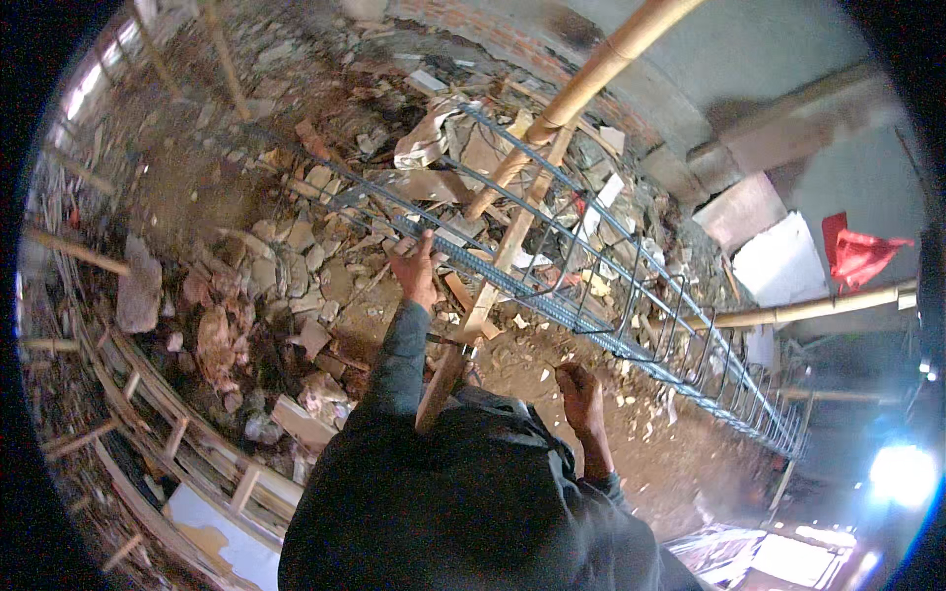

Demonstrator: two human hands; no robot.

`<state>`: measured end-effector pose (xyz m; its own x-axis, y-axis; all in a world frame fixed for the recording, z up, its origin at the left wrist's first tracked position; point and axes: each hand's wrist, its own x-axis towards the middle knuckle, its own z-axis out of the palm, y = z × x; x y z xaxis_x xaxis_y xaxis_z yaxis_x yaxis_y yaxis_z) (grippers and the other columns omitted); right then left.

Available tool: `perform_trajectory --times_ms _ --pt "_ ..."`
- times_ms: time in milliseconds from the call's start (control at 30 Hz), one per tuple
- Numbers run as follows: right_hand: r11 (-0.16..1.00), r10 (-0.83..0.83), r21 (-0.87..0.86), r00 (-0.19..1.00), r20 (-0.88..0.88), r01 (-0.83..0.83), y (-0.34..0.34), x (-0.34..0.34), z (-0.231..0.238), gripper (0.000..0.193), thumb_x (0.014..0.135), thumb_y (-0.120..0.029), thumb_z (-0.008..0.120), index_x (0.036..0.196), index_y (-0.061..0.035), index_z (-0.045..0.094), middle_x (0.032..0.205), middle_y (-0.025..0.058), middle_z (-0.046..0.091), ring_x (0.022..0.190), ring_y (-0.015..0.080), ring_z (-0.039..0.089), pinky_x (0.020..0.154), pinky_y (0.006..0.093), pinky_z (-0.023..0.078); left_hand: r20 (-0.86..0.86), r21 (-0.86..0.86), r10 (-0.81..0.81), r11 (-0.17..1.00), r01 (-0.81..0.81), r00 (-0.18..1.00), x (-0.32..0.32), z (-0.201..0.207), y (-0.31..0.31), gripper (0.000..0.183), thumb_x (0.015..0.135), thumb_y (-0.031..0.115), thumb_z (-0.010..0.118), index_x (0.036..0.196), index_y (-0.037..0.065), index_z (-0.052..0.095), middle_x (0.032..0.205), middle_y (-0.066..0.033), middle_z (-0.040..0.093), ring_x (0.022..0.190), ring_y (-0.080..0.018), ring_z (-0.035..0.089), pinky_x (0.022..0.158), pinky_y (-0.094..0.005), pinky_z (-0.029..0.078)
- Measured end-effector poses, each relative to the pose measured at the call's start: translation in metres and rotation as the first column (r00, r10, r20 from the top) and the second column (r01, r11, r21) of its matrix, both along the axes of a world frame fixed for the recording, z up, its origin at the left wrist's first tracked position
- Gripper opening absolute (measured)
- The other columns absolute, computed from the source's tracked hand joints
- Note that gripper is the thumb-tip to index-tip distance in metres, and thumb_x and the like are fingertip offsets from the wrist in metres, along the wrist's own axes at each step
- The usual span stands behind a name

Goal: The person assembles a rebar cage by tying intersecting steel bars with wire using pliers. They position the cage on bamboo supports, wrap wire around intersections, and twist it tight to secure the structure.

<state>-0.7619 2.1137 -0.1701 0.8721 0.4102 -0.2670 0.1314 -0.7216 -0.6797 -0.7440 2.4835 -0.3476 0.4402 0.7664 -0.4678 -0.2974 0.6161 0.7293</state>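
Note:
A long cage of steel reinforcing bars (552, 313) with bent square stirrups (627, 305) runs from the upper middle down to the lower right, resting across a wooden beam (514, 236). My left hand (415, 271) is on the cage's near bars, left of the beam, with its fingers closed at them. On the near side of the cage, apart from the bars, is my right hand (581, 394). Its fingers are curled together; whatever they pinch, if anything, is too small to make out.
A thick bamboo pole (591, 84) slants up beside the beam, and another bamboo pole (798, 313) crosses at the right. Broken stone and rubble (286, 246) cover the ground. A wooden ladder-like frame (177, 433) lies lower left. Red cloth (859, 254) hangs near the right wall.

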Motion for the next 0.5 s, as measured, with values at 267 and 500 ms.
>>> perform_trajectory --times_ms 267,500 --pt "0.988 -0.060 0.142 0.997 -0.042 0.066 0.015 -0.018 -0.008 0.027 0.101 -0.023 0.064 0.109 0.0019 0.070 0.087 0.0132 0.069 0.083 0.0225 0.063 0.075 0.0385 0.051 -0.357 0.923 0.023 0.160 0.349 0.934 -0.015 0.086 -0.028 0.015 0.092 0.013 0.074 0.102 0.006 0.067 0.103 -0.0136 0.065 0.102 -0.0353 0.061 0.092 -0.0504 0.046" --pt "0.994 -0.086 0.064 0.994 -0.072 0.091 0.010 -0.023 0.002 0.025 0.100 -0.023 0.065 0.110 0.0000 0.071 0.096 0.0203 0.074 0.090 0.0324 0.071 0.080 0.0434 0.054 -0.809 0.578 -0.261 -0.514 0.634 0.526 0.036 0.063 -0.052 0.028 0.086 0.008 0.070 0.114 0.006 0.071 0.112 -0.0140 0.065 0.107 -0.0368 0.062 0.094 -0.0476 0.051"
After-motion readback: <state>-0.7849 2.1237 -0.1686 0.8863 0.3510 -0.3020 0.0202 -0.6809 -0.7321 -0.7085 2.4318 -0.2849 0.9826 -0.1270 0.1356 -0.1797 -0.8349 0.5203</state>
